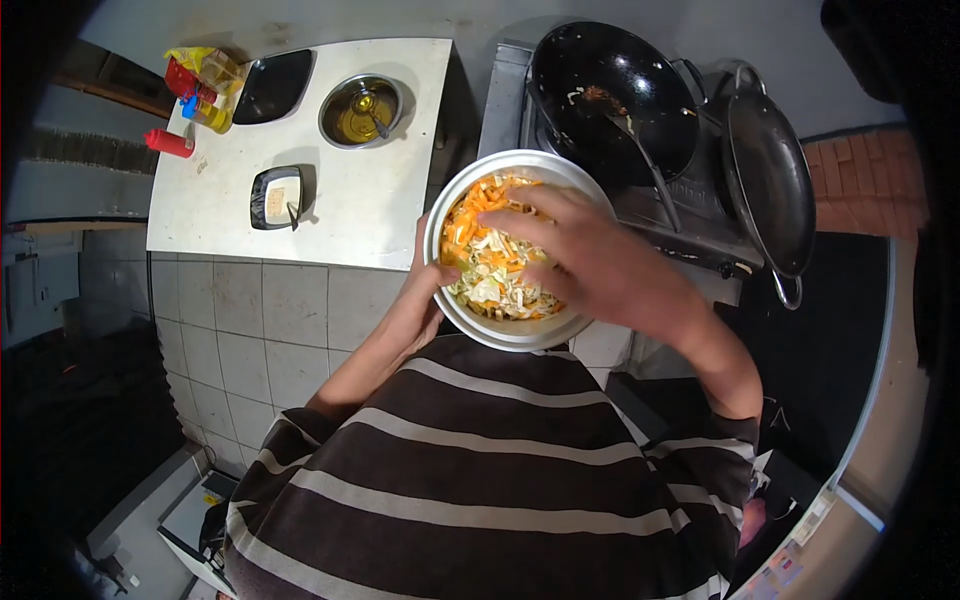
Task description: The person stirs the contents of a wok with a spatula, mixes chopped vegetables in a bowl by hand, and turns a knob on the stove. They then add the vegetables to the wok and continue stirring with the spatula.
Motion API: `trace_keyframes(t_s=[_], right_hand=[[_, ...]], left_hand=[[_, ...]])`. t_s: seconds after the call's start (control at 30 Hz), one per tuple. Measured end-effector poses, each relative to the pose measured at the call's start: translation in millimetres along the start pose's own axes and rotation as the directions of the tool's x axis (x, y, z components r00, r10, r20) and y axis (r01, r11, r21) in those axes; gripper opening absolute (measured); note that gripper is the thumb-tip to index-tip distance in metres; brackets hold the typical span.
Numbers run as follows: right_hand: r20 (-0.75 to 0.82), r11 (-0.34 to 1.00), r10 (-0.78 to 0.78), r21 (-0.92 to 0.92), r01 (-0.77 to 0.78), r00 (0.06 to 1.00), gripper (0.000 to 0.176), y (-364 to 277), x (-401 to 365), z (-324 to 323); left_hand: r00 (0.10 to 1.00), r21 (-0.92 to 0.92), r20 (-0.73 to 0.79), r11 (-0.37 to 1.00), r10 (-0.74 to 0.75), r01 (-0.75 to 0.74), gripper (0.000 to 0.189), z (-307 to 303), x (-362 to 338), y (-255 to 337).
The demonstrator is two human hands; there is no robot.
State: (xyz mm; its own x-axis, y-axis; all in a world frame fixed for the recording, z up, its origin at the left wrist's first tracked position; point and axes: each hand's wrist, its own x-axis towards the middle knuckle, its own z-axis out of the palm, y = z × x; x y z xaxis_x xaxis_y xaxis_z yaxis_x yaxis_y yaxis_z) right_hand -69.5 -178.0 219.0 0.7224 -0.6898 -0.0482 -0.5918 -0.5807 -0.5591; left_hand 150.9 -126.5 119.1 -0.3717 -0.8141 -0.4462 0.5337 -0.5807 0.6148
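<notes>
Pale tiles (300,345) cover the floor below and to the left of the grip, and a white table (380,210) stands beyond them, ahead and to the left. Close in front of the person's striped garment (490,460), the left hand (425,290) grasps the side of a white bowl (480,335), its thumb hooked over the rim. Orange and pale shredded vegetables (495,245) lie in the bowl, directly beneath the right hand (590,250), which reaches in from the opposite side—its fingers parted and loosely bent, slightly blurred, not closed into a fist. Ahead and to the right of the held bowl, a dark wok (640,85) sits on the stove (700,210), with some food scraps (600,97) inside and a long-handled utensil (650,165) resting across its near edge. Further right stands a second, two-handled pan (768,180), tilted up on its side. On the table, forward and left of the gripping hand, a metal bowl (350,138) holds yellow liquid and a ladle (375,115); nearer its front edge is a small dark dish (262,213) with pale contents. Further left are a black tray (272,88), a red bottle (170,143), a blue-capped bottle (208,115) and a yellow packet (215,68).
</notes>
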Motion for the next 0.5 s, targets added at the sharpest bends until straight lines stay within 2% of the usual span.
trace_keyframes(t_s=[0.07, 0.13, 0.2, 0.27, 0.33, 0.4, 0.5], right_hand=[[-0.056, 0.989, 0.038, -0.138, -0.046, 0.998, 0.062, -7, -18, 26], [-0.048, 0.983, 0.117, -0.136, -0.123, 0.992, 0.069, -10, -38, 57], [-0.108, 0.969, 0.191, -0.135, -0.205, 0.976, 0.064, -13, -58, 72], [-0.15, 0.963, 0.241, -0.089, -0.256, 0.959, 0.057, -18, -82, 77], [-0.114, 0.955, 0.296, 0.028, -0.295, 0.948, 0.051, -30, -103, 73], [-0.124, 0.939, 0.341, 0.006, -0.343, 0.932, 0.048, -47, -121, 66], [-0.168, 0.926, 0.367, -0.029, -0.377, 0.915, 0.046, -66, -148, 63]], left_hand=[[1.0, 0.034, 0.028, 0.999, -0.004, 0.003, 0.081, 4, -2, -7], [0.994, 0.003, 0.008, 0.994, -0.106, 0.106, 0.083, 10, -7, -16], [0.993, 0.029, 0.044, 0.993, -0.113, 0.112, 0.084, 21, -11, -25], [0.998, 0.097, 0.048, 0.994, -0.048, 0.043, 0.084, 35, -22, -33], [0.984, 0.094, 0.094, 0.985, -0.151, 0.142, 0.082, 26, -26, -49], [0.96, 0.064, 0.097, 0.964, -0.262, 0.257, 0.082, 22, -33, -62], [0.943, 0.131, 0.089, 0.942, -0.321, 0.308, 0.083, 25, -48, -78]])
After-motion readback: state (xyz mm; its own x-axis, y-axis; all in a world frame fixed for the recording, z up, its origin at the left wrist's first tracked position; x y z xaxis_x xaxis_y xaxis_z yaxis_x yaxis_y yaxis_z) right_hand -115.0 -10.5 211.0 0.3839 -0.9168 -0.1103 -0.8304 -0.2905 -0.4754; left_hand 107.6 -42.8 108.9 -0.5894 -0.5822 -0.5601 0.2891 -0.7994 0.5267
